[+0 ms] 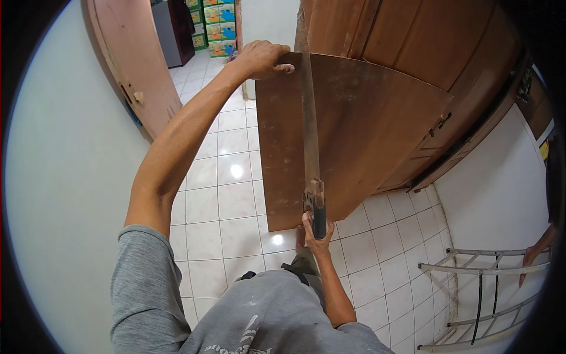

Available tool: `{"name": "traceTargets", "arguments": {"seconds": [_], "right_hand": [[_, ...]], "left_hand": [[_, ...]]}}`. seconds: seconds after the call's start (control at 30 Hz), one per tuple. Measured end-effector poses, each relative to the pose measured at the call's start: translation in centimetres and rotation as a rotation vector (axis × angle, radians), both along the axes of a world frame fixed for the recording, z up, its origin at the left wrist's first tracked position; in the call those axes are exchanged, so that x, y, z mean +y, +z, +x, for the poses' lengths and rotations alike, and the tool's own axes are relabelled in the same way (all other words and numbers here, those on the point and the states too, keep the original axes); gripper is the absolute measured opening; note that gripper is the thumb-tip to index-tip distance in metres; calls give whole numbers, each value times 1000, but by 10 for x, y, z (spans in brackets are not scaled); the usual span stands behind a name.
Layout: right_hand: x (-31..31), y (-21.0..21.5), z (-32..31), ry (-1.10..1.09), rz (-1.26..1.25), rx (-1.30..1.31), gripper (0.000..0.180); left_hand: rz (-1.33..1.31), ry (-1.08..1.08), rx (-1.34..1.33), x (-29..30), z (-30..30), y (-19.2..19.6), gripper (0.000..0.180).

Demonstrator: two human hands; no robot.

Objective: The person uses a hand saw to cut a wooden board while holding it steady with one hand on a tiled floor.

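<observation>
A hand saw [311, 141] with a dark, worn handle is in my right hand [319, 233], whose fingers are wrapped round the grip. Its long blade points away from me, and the far end reaches the top edge of a brown wooden panel [359, 127]. Whether the teeth are in the wood, I cannot tell. My left hand [264, 61] grips the panel's upper left corner, just left of the blade. The panel stands tilted in front of me, its lower edge close to my foot.
Behind the panel is a brown wooden cabinet [413, 35]. A metal ladder [471, 270] is at the right, with another person's hand [535, 251] at it. A pinkish door [132, 65] stands at the left. Stacked green boxes [219, 29] are beyond the doorway, over white floor tiles [203, 206].
</observation>
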State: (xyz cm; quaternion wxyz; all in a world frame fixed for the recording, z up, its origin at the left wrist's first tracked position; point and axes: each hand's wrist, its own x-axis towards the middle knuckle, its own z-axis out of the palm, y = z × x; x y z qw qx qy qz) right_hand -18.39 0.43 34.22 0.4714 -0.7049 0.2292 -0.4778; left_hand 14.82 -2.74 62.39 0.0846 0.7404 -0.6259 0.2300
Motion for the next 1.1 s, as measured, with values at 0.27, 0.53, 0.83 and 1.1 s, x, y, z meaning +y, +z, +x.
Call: {"name": "traceTargets", "arguments": {"seconds": [0.27,0.53,0.83,1.1], "right_hand": [[30,188,-72,82,242,85,19],[-16,63,-47,108,37,154,21],[23,138,-79,67,86,136,16],[10,123,-41,19,59,-8,13]], "left_hand": [[-17,54,-44,0,0,-5,47],[43,39,-62,-10,4,-3,58],[71,31,25,1,-5,7,54],[-7,79,-14,-4,-7,-3,47]]}}
